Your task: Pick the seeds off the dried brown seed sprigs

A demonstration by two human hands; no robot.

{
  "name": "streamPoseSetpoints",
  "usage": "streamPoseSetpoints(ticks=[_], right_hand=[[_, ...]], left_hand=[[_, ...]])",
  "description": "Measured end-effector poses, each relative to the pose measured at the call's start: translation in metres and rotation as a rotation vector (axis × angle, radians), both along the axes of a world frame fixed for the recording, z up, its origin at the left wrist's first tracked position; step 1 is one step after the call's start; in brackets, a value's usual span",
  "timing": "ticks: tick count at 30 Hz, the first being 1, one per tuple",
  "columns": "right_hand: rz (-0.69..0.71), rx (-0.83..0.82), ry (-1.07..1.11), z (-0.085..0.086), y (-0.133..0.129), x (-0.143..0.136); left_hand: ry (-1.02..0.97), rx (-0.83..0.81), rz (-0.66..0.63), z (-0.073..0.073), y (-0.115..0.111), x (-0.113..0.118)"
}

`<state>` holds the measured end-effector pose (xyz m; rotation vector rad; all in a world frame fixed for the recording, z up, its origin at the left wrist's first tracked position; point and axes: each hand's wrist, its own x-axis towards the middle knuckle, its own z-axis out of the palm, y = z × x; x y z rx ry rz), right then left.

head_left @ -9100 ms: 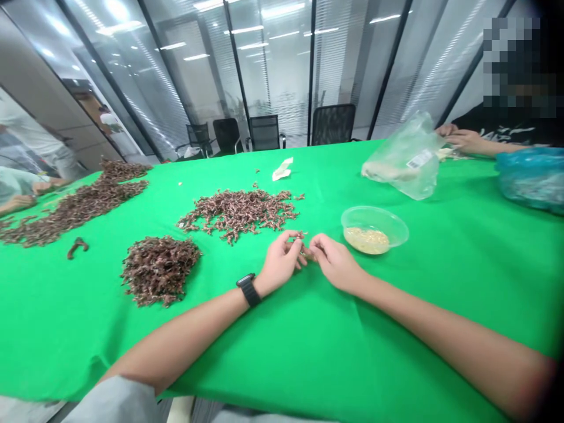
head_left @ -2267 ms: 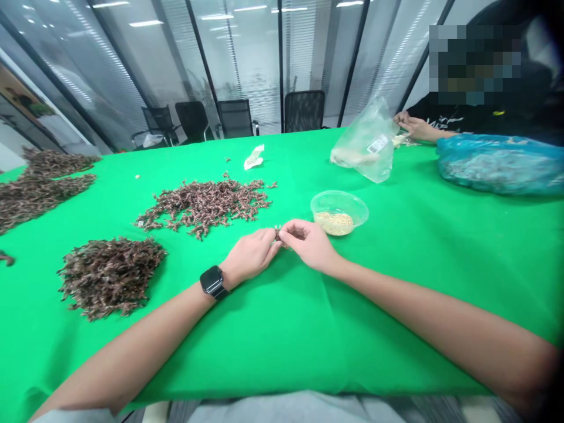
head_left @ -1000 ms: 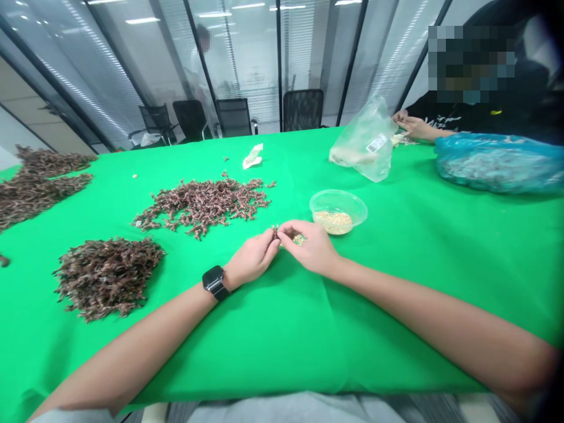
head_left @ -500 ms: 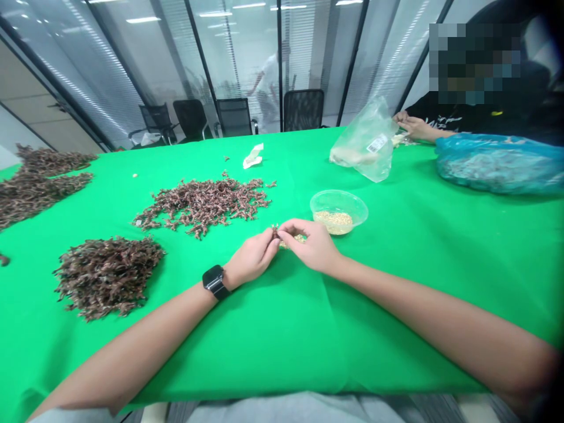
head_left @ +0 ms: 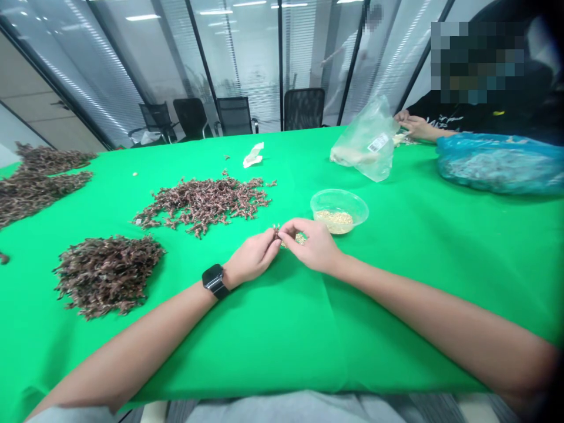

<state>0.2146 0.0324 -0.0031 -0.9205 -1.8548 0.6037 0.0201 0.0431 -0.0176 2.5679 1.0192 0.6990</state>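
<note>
My left hand [head_left: 252, 256], with a black watch [head_left: 215, 281] on its wrist, pinches a small brown piece [head_left: 276, 231] between thumb and fingers. My right hand [head_left: 314, 244] meets it there, thumb and forefinger closed at the same spot; what they grip is too small to make out. Just under and behind the fingertips lies a little heap of golden bits [head_left: 301, 238], partly covered by my right hand. Beyond that hand stands a clear plastic bowl [head_left: 359, 211] with similar golden bits in its bottom.
Brown pieces lie in a spread heap [head_left: 211, 202], a denser pile [head_left: 110, 273] and more piles [head_left: 42, 185] at far left on the green cloth [head_left: 273, 335]. A torn paper [head_left: 253, 156], clear bag [head_left: 370, 144] and blue bag [head_left: 497, 161] are farther off. A co-worker [head_left: 476, 117] sits at right.
My hands stay nearly where they were, still together at the brown piece. Behind the glass, a person has moved to the right.
</note>
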Motion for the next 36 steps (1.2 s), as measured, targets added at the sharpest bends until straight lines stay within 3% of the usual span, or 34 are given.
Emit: streamPoseSetpoints(ticks=[8,11,14,22,36], right_hand=[[0.161,-0.716,0.418,0.005,0.004,-0.004],[0.237,-0.856,0.488,0.009,0.006,-0.001],[0.233,-0.791,0.440,0.011,0.008,0.002],[0.160,-0.390,0.205,0.008,0.010,0.004],[0.117,-0.257,0.131,0.008,0.005,0.004]], left_hand=[[0.139,0.196,-0.072,0.006,0.011,-0.008],[0.117,0.173,-0.076,0.006,0.010,-0.008],[0.049,0.055,-0.037,0.005,0.005,-0.005],[-0.089,-0.160,-0.053,0.007,-0.003,0.000],[-0.176,-0.190,-0.045,0.005,-0.003,0.002]])
